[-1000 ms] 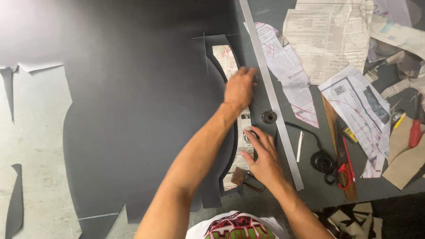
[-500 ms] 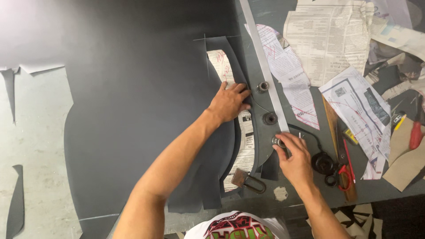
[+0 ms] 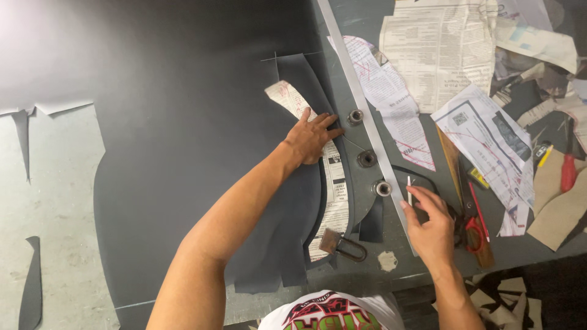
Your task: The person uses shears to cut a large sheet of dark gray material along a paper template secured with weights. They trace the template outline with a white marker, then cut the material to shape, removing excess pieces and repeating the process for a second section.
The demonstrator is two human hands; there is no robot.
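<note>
On a cluttered cutting table (image 3: pixel 361 278), dark fabric (image 3: pixel 183 122) and a paper pattern (image 3: pixel 333 183) are pressed flat under the spread left hand (image 3: pixel 312 137) beside round weights (image 3: pixel 367 159), while chalk (image 3: pixel 409 189) is pinched in the right hand (image 3: pixel 431 223), so marking appears in hand, calling for steady tracing.

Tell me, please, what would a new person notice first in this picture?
First, the large dark fabric covering the table's left and middle. The left hand presses a cut dark piece flat at the centre, with three round metal weights beside it. The right hand holds a small white stick.
</note>
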